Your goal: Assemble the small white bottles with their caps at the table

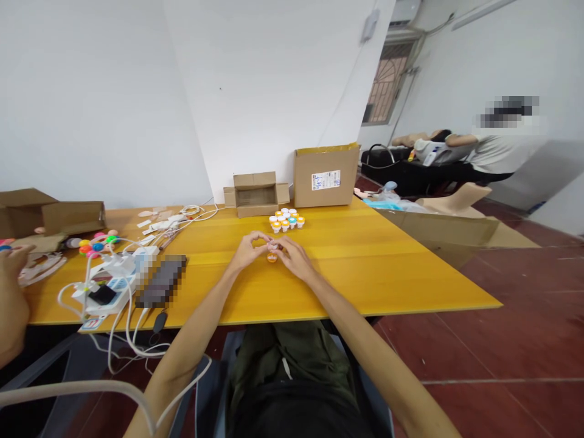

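My left hand [246,249] and my right hand [294,255] meet over the middle of the yellow table [365,267]. Their fingertips pinch together on a small orange and white toy piece [272,254] that rests on or just above the tabletop. Both hands are closed round it. Behind them, a cluster of several similar small white, orange and blue pieces [286,220] stands on the table, a short reach farther from me.
An open small cardboard box [255,194] and a taller closed box [325,176] stand at the table's far edge. At the left lie a power strip with white cables [114,286], a phone [162,280], colourful balls [95,243] and another person's hand [11,292]. A person stands at the far right.
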{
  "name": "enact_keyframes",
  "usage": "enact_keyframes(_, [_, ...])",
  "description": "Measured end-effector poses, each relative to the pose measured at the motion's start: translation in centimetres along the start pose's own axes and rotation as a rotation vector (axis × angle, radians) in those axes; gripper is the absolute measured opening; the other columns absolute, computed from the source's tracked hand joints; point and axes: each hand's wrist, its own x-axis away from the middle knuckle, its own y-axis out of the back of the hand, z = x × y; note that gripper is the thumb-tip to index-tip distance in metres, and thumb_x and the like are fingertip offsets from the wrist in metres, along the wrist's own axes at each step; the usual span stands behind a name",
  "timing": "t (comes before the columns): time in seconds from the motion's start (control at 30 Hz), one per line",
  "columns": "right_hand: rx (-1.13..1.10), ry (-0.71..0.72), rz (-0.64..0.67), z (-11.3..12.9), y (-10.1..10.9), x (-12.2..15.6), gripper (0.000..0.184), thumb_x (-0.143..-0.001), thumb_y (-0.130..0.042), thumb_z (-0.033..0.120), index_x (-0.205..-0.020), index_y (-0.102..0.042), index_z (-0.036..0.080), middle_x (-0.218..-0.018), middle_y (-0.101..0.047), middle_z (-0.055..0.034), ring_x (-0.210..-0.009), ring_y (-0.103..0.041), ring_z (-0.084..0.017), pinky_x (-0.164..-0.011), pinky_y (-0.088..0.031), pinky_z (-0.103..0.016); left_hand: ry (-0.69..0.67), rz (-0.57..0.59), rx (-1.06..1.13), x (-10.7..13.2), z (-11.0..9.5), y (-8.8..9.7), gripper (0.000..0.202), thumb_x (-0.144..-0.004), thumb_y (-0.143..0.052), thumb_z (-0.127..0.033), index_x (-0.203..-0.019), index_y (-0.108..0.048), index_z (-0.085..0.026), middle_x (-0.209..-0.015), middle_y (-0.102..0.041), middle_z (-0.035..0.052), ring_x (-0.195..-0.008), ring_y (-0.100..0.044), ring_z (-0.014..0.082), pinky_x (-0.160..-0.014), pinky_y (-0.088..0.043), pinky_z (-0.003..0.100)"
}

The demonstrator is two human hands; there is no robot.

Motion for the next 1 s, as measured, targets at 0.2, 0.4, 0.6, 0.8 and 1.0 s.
enact_keyframes(0.2, [0.117, -0.114, -0.116, -1.0, -0.2, 0.0, 0.015, -0.092, -0.055, 0.025, -0.097, -0.07, 0.026, -0.095, -0.073, -0.0044, -0.086, -0.067, -0.02, -0.081, -0.054, -0.032, -0.024, -0.115, -0.284, -0.4, 1.0, 1.1, 0.024, -0.082, -0.072, -0.039, -0.102, -0.07, -0.025, -0.111, -0.071, 0.005, -0.111, -0.063, 0.0247, -0.101, -0.045, 0.041])
enact_keyframes(0.4, [0.303, -0.322, -0.18, -3.0, -0.3, 0.0, 0.017, -0.085, -0.057, 0.015, -0.091, -0.069, 0.025, -0.095, -0.072, -0.0052, -0.08, -0.067, -0.021, -0.077, -0.054, -0.033, 0.318, -0.112, -0.57, 0.0, 2.5, 2.2, 0.053, -0.069, -0.084, -0.043, -0.115, -0.065, -0.027, -0.116, -0.064, 0.0073, -0.114, -0.058, 0.0303, -0.099, -0.044, 0.041])
enact_keyframes(0.6, [0.395, -0.398, -0.147, -4.4, -0.7, 0.1, 0.017, -0.085, -0.058, 0.016, -0.091, -0.071, 0.025, -0.093, -0.07, -0.0047, -0.08, -0.066, -0.021, -0.077, -0.053, -0.032, 0.275, 0.012, -0.63, 0.6, 3.5, 1.6, 0.046, -0.084, -0.069, -0.045, -0.126, -0.058, -0.031, -0.114, -0.06, 0.0065, -0.116, -0.054, 0.0294, -0.099, -0.041, 0.042])
enact_keyframes(0.8, [0.415, -0.364, -0.041, -4.9, -0.7, 0.0, 0.019, -0.089, -0.058, 0.018, -0.099, -0.072, 0.026, -0.096, -0.069, -0.0107, -0.092, -0.062, -0.028, -0.085, -0.049, -0.04, 0.161, 0.038, -0.62, 0.6, 4.5, 1.2, 0.042, -0.092, -0.059, -0.044, -0.13, -0.055, -0.028, -0.11, -0.06, 0.0071, -0.112, -0.055, 0.0287, -0.098, -0.041, 0.043])
enact_keyframes(1.0, [0.524, -0.241, 0.125, -3.8, -1.1, -0.2, 0.026, -0.098, -0.05, 0.033, -0.118, -0.067, 0.031, -0.112, -0.066, -0.0105, -0.102, -0.056, -0.027, -0.085, -0.044, -0.039, 0.129, 0.056, -0.637, 0.6, 4.8, 1.3, 0.043, -0.093, -0.058, -0.044, -0.133, -0.054, -0.029, -0.113, -0.06, 0.0074, -0.112, -0.054, 0.0275, -0.099, -0.041, 0.042])
